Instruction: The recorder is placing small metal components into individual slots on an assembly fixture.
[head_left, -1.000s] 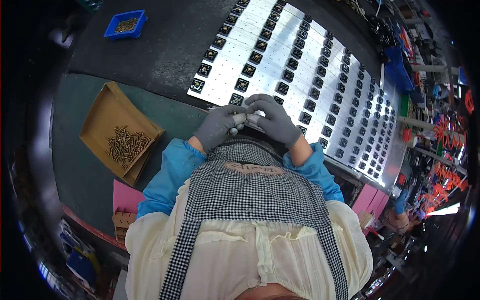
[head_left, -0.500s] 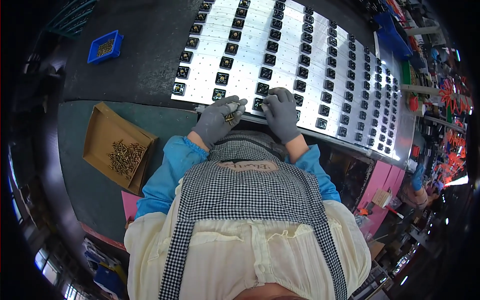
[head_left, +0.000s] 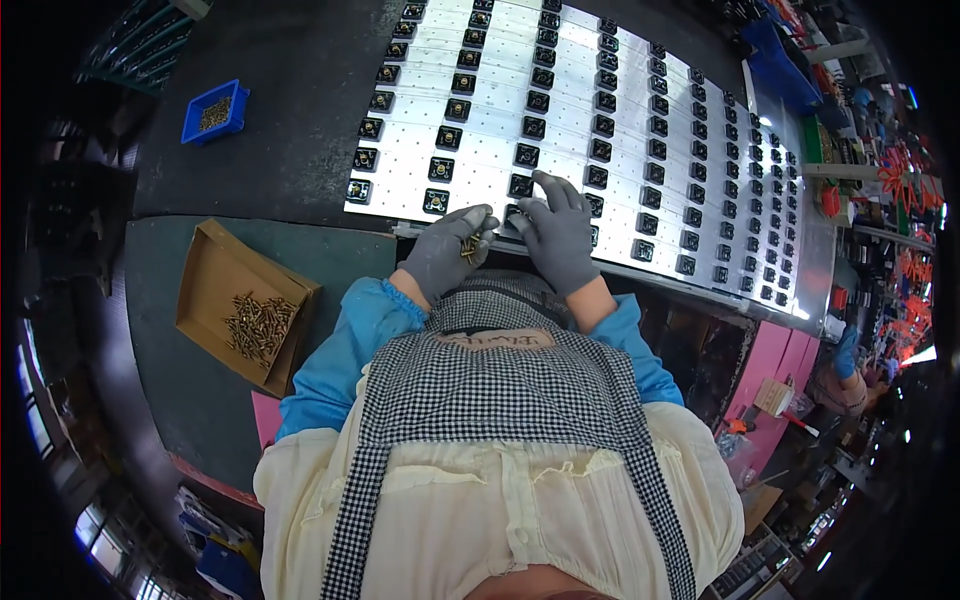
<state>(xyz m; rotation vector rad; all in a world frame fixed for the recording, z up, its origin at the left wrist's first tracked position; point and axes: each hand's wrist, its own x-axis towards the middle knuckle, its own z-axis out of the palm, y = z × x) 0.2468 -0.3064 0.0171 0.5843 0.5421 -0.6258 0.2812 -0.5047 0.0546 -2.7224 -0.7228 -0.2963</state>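
A silver metal panel lies ahead of me, set with rows of small square black parts. Those in the two left columns, such as one black part, carry a brass piece at their middle. My gloved left hand is closed around several brass screws at the panel's near edge. Just right of it, my gloved right hand reaches over the near end of the third column with its fingers bent. Its fingertips are at a black part, partly hidden by them; whether they pinch something small does not show.
To the left, an open cardboard box holds a heap of brass screws on a green surface. A blue bin of small brass pieces stands farther off on the dark table. At the far right a blue-sleeved person is partly in view.
The whole view has shifted slightly, with the panel and box a little lower. The right-hand fingers have spread somewhat over the black part, while the left hand still holds the screws.
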